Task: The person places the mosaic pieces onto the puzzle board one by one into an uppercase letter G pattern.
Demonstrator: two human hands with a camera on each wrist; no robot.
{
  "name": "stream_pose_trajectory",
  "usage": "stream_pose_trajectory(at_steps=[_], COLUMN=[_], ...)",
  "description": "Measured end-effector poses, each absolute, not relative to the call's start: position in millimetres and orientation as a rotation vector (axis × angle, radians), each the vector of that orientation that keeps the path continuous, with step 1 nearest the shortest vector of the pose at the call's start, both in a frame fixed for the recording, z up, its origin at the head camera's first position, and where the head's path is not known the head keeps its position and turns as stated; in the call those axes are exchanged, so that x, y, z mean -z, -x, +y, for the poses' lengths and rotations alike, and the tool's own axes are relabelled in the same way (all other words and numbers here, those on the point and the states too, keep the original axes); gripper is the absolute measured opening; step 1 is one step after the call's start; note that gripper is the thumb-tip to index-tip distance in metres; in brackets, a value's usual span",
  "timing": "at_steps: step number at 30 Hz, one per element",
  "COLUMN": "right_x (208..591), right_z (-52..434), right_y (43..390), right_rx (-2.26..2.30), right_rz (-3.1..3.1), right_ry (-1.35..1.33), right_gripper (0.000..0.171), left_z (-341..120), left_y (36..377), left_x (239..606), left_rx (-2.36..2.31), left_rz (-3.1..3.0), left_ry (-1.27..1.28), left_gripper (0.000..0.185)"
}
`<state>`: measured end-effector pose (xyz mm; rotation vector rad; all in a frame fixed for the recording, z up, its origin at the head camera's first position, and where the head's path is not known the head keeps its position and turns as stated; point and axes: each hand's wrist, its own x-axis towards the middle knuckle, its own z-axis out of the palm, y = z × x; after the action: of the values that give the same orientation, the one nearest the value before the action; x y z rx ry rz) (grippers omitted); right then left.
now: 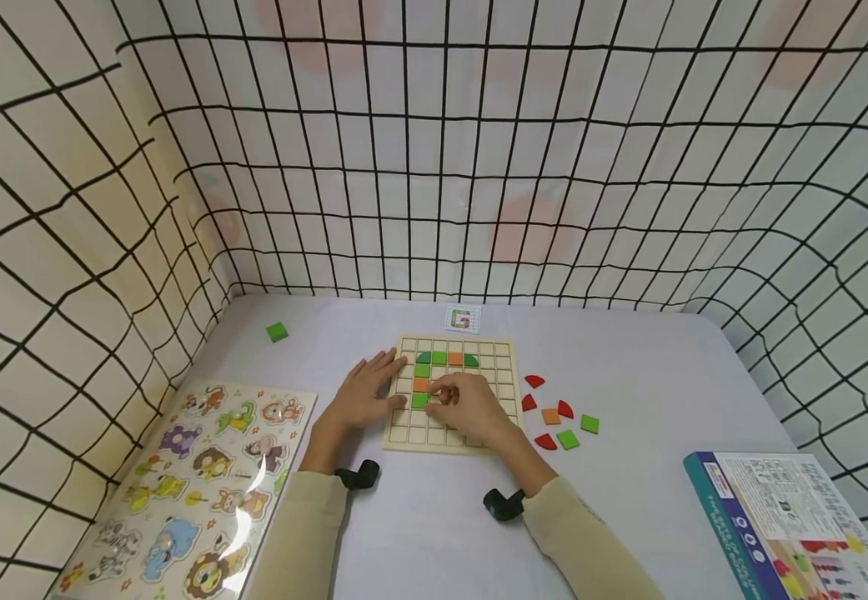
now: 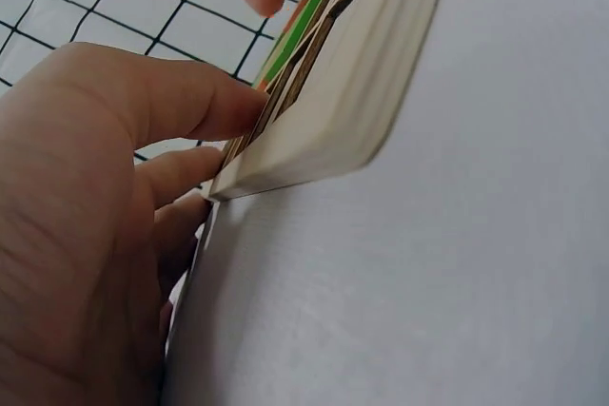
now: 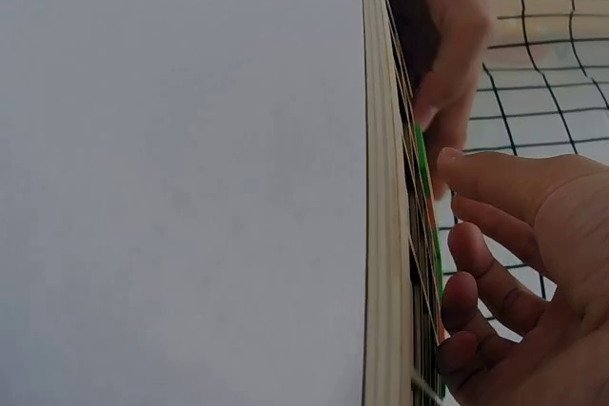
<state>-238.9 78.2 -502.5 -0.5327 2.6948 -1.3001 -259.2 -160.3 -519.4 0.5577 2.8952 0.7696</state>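
Between the left hand (image 1: 361, 393) and the right hand (image 1: 471, 410): the tile column (image 1: 421, 385), set in the grid board (image 1: 420, 435), near end a green square, then orange, green and a dark green curved corner.
Column's long axis: away from the person; from its far end the tile row (image 1: 455, 359) turns right, ahead of the right fingers, to another curved corner.
Nearer hand: the right, its fingertips just right of the near green square; the left thumb lies left of the column, a little farther off.
Right fingers: curled in low over the board; whether a tile is pinched I cannot tell, and the cells beneath are hidden.
Left fingers: spread and fairly straight at the board's left edge, thumb on the top face.
Right of the right fingers: loose red pieces (image 1: 545, 442), an orange square (image 1: 550, 417) and two green squares (image 1: 589, 424) on the tabletop (image 1: 434, 517).
Ahead of both hands' fingers: a small card (image 1: 463, 318) showing a G.
Ahead and left of the left fingers: a lone green tile (image 1: 277, 332).
Farther out: an animal puzzle (image 1: 201, 479) left of the left fingers; a box (image 1: 786, 492) well right of the right fingers.
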Motion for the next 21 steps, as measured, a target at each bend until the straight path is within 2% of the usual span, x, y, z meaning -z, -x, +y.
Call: stream_pose_trajectory(at_steps=[8, 21], right_x=[501.8, 493.7], right_z=[116.9, 199.0], right_y=[238.0, 239.5], right_rx=[1.301, 1.214], right_rz=[2.763, 2.903], right_ry=[0.414, 0.217], right_gripper=[0.023, 0.027], left_z=[-157.6, -159.3], left_y=[255.6, 259.9], left_x=[517.2, 521.9], left_rx=[-0.787, -0.744], left_rz=[2.927, 2.919], left_ry=[-0.541, -0.556], left_gripper=[0.073, 0.076])
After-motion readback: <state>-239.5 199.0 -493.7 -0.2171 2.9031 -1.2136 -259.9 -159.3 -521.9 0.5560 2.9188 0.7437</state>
